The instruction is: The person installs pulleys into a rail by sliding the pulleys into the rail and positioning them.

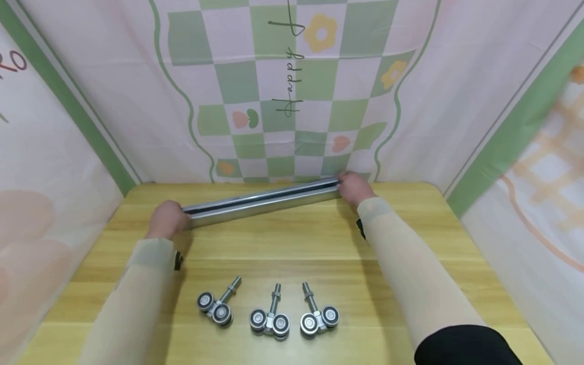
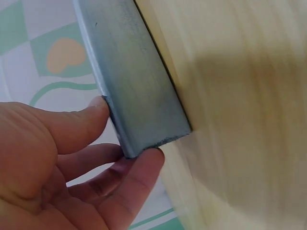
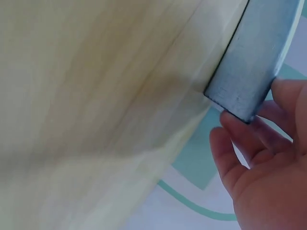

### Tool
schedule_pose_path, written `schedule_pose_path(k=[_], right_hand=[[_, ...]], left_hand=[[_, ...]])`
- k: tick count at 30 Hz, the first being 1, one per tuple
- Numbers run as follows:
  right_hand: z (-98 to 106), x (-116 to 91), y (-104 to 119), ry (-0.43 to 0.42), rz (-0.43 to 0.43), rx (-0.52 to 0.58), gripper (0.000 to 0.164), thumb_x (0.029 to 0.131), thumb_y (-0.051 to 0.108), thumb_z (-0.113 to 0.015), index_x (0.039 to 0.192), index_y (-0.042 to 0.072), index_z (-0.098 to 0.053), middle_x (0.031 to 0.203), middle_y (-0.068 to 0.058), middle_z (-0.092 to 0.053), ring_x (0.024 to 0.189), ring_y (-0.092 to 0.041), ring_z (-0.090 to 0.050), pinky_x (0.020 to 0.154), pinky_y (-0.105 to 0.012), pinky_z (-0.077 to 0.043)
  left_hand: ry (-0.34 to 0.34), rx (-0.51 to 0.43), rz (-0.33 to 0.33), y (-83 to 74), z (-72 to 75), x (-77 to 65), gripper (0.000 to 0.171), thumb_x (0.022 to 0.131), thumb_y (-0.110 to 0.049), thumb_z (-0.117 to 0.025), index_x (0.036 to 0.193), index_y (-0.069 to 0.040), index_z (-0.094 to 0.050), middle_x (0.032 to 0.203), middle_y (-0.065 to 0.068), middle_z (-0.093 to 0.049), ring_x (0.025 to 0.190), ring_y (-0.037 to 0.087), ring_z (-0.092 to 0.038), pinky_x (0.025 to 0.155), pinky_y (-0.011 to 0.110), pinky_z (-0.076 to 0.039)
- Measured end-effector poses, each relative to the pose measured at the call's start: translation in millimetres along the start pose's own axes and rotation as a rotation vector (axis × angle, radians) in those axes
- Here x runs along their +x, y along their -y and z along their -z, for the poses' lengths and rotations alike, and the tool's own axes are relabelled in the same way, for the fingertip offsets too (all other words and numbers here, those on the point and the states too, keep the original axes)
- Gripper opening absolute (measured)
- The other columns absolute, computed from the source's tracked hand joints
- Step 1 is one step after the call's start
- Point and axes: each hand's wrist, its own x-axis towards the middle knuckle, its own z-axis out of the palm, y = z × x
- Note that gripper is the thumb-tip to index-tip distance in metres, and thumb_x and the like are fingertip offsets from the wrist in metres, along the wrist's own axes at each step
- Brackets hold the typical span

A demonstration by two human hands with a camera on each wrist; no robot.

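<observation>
A long silver metal rail [image 1: 264,208] with a dark slot along its top lies near the back of the table, its right end farther back than its left. My left hand [image 1: 169,219] grips the left end. In the left wrist view, the thumb [image 2: 86,123] lies at the rail's upper edge and fingertips touch its cut end. At the other end, my right hand [image 1: 355,189] holds the rail with thumb and fingers around the corner. Three roller trolleys with threaded bolts, left [image 1: 215,307], middle [image 1: 270,322] and right [image 1: 319,320], lie toward the front.
The wooden table [image 1: 283,243] has a light striped grain. A patterned cloth [image 1: 292,86] hangs right behind its back edge, with more cloth along both sides. A black cuff-like item [image 1: 465,345] shows on the right arm at the bottom.
</observation>
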Motion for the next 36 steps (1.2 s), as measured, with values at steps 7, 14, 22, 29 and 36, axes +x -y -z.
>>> schedule_pose_path(k=[7,14,22,29,36], right_hand=[[3.5,3.1,6.0,0.048,0.006,-0.046,0.047,0.101,0.016,-0.051,0.142,-0.006,-0.048,0.142,-0.03,-0.047,0.131,-0.046,-0.043,0.111,-0.056,-0.032],[0.1,7.6,3.4,0.043,-0.025,-0.005,0.05,0.1,0.021,-0.056,0.143,-0.004,-0.049,0.144,-0.028,-0.045,0.133,-0.045,-0.04,0.112,-0.057,-0.03],[1.6,6.1,2.6,0.078,-0.051,-0.023,0.051,0.101,0.023,-0.057,0.144,-0.003,-0.047,0.146,-0.025,-0.045,0.134,-0.044,-0.04,0.113,-0.057,-0.028],[7.0,2.9,4.2,0.116,-0.065,-0.019,0.049,0.101,0.023,-0.058,0.14,-0.006,-0.051,0.145,-0.026,-0.046,0.133,-0.045,-0.042,0.112,-0.056,-0.03],[12.8,0.1,7.4,0.125,-0.041,-0.032,0.041,0.1,0.022,-0.059,0.129,-0.007,-0.059,0.133,-0.027,-0.056,0.121,-0.044,-0.052,0.106,-0.056,-0.038]], left_hand=[[0.006,0.052,-0.033,-1.4,7.4,3.2,0.03,0.091,-0.013,-0.062,0.101,0.015,-0.064,0.109,0.032,-0.065,0.103,0.048,-0.06,0.092,0.059,-0.048],[0.001,0.074,-0.049,-1.2,9.4,5.1,0.029,0.092,-0.016,-0.064,0.099,0.013,-0.067,0.106,0.03,-0.067,0.099,0.047,-0.062,0.09,0.059,-0.048],[-0.001,0.07,-0.059,2.0,6.1,10.0,0.033,0.093,-0.016,-0.064,0.108,0.013,-0.066,0.113,0.032,-0.065,0.103,0.048,-0.06,0.093,0.06,-0.047],[0.036,0.089,-0.045,-0.4,5.5,13.8,0.037,0.092,-0.015,-0.064,0.116,0.013,-0.063,0.122,0.031,-0.061,0.112,0.049,-0.057,0.099,0.06,-0.043],[0.045,0.073,-0.033,0.0,5.6,13.0,0.036,0.093,-0.014,-0.064,0.115,0.013,-0.064,0.121,0.032,-0.061,0.112,0.049,-0.057,0.1,0.059,-0.043]])
